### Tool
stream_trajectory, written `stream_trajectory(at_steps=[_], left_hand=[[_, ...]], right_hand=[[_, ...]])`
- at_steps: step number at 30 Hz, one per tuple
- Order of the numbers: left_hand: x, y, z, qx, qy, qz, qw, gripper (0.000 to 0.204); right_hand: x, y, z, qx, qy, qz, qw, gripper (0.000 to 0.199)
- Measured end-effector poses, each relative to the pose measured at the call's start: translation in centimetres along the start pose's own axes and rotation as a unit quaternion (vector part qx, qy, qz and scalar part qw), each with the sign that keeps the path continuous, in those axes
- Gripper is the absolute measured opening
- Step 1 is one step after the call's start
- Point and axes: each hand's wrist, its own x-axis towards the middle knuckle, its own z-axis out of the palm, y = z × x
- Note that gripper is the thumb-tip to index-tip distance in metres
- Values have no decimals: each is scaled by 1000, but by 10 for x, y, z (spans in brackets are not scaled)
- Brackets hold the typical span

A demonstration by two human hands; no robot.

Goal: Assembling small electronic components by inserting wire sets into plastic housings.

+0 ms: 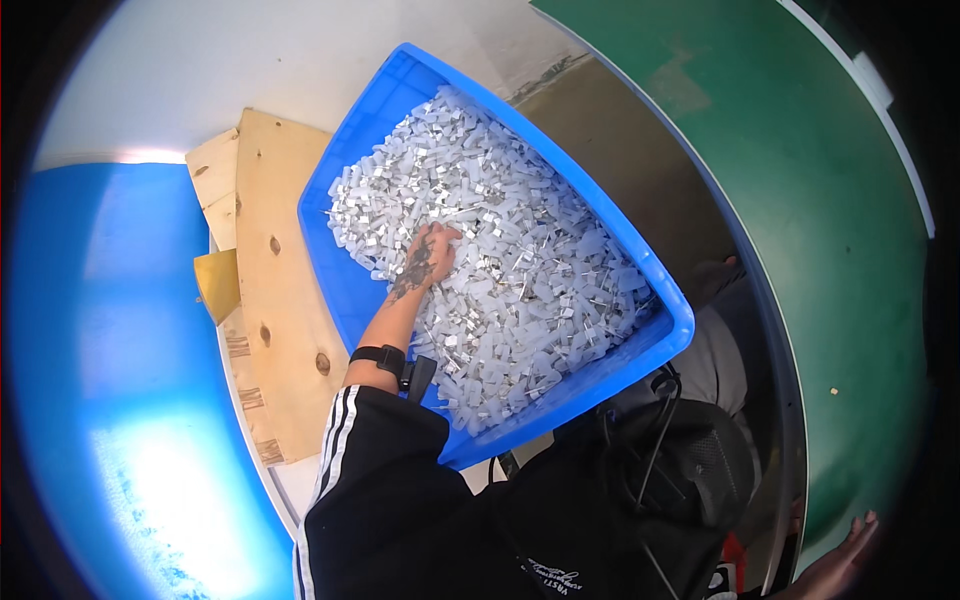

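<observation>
Your left hand point(428, 255) lies deep in the blue crate point(660, 300), palm down on the heap of small clear plastic and metal parts point(520, 270), with the fingers point(447, 238) spread and pressed into the pile; whether they have closed on any pieces you cannot tell from here, since the tips are sunk among the parts. The heap fills most of the crate, banked toward its far and right walls. Your right hand point(845, 560) hangs open at the lower right edge, well apart from the crate and holding nothing. The crate looks tilted, resting beside pale wooden boards point(275, 300), so a hard push could, I judge, send parts sliding over the low near rim. The thin metal tabs could also nick your skin or catch on the black wrist strap point(385, 357) and black sleeve point(375, 440).
</observation>
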Motion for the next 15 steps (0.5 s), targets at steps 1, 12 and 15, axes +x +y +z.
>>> stream_trajectory(at_steps=[1, 12, 15], left_hand=[[-1, 2, -3, 4, 0, 0, 1000, 32], [9, 12, -4, -24, -32, -131, 991, 23], [11, 29, -6, -92, -8, -139, 986, 21]], right_hand=[[-6, 3, 5, 7, 6, 20, 1000, 49], [-28, 25, 21, -37, 43, 58, 997, 38], [-29, 26, 15, -20, 59, 60, 996, 37]])
